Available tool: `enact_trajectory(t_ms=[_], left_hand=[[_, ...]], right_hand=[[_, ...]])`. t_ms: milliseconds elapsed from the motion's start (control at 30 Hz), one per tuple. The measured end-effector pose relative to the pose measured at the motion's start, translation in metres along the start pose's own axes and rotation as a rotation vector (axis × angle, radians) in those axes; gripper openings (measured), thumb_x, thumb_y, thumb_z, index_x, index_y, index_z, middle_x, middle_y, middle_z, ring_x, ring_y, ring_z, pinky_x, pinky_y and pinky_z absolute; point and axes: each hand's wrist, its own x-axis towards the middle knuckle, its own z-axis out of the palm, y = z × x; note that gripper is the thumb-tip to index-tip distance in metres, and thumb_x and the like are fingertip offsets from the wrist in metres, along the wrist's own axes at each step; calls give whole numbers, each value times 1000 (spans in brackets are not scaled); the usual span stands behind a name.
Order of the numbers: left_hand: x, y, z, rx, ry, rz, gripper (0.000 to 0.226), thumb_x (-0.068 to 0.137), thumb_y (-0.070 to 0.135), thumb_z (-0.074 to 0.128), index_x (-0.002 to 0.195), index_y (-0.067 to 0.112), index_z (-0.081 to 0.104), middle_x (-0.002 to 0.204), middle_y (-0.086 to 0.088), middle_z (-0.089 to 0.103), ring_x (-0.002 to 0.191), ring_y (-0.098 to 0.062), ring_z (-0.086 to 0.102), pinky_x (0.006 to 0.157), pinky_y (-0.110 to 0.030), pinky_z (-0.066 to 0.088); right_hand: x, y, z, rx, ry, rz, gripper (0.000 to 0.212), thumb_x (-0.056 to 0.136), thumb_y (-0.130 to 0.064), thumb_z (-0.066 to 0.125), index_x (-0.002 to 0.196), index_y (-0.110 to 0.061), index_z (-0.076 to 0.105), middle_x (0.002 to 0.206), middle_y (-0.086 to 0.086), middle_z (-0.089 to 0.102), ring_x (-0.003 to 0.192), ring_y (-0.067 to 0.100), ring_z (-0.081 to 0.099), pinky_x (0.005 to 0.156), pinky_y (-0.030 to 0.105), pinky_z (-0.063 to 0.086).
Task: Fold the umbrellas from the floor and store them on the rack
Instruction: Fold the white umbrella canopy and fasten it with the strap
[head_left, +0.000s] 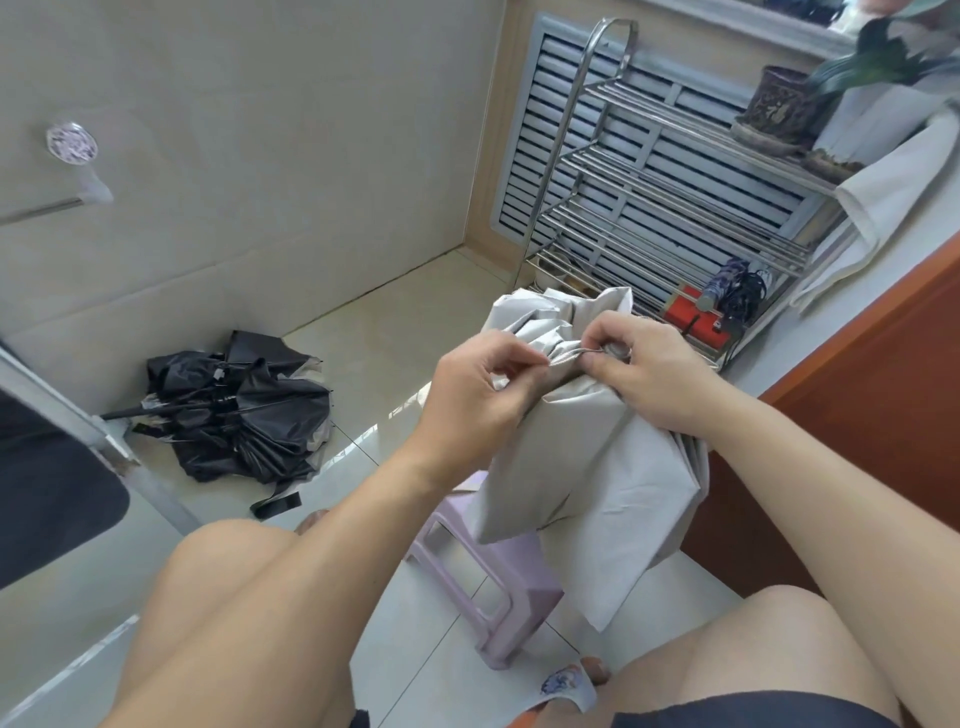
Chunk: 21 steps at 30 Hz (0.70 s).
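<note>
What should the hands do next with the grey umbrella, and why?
Probably finish fastening the strap: the left hand and right hand both pinch at the gathered top of the grey umbrella, whose folds hang loose. The black umbrella lies unfolded on the floor.

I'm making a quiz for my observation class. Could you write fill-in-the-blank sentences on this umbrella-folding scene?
1. Both the left hand and the right hand grip the ____-coloured umbrella.
2. The black umbrella lies unfolded on the ____.
3. A folded umbrella already lies on the metal rack's ____ shelf.
4. The plastic stool below the hands is ____ in colour.

Missing words: grey; floor; lowest; lilac
</note>
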Motion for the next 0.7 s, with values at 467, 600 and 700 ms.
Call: enact_trajectory(t_ms=[467,600,700], left_hand=[[-30,-51,9,138,-225,-840,29,99,41,52,85,15,50,87,2,62,77,-24,51,73,-34,40],[-32,-67,14,-119,-256,-1182,29,102,33,44,120,14,56,101,-6,58,89,-25,46,82,-35,37],[-30,-70,18,-377,-202,-1219,25,106,26,42,125,15,55,99,-9,65,89,-26,57,89,-36,42]], right_hand=[[0,37,-17,160,72,119,15,97,-14,65,84,-19,60,75,-6,57,63,-3,47,68,22,38],[-6,49,-21,184,92,142,15,98,-14,65,85,-20,59,80,-4,60,68,0,49,71,22,40],[-9,49,-20,186,101,131,15,97,-11,65,85,-18,59,82,1,61,69,1,49,71,18,41]])
